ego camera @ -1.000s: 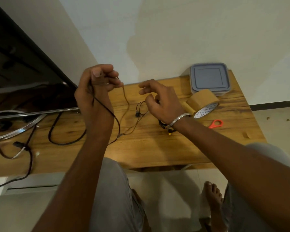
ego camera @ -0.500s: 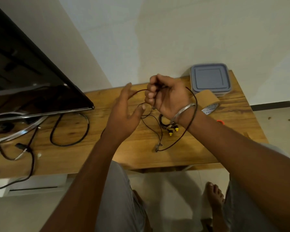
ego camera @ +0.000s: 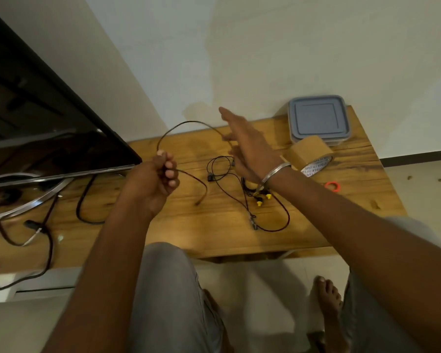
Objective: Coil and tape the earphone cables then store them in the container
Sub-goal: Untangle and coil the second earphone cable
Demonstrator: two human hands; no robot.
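Note:
A thin black earphone cable (ego camera: 186,124) arches between my two hands above the wooden table (ego camera: 214,233). My left hand (ego camera: 155,179) is closed on it, and one short end hangs down to the right of that fist. My right hand (ego camera: 247,146) has its fingers stretched out flat, with the cable running under the fingers. The rest of the cable lies loose on the table in loops, with yellow earbuds (ego camera: 262,198) below my right wrist. A roll of brown tape (ego camera: 308,155) and a grey lidded container (ego camera: 318,118) stand at the back right.
A dark TV screen (ego camera: 49,138) on a chrome stand (ego camera: 23,207) fills the left, with thick black cords (ego camera: 87,210) trailing over the table. An orange scissor handle (ego camera: 332,186) shows behind my right forearm. My knees and a bare foot (ego camera: 327,296) are below the table edge.
My left hand has closed on the cable and drawn it left. My right hand has opened from a fist to flat fingers, and the cable has stretched into an arch between the hands.

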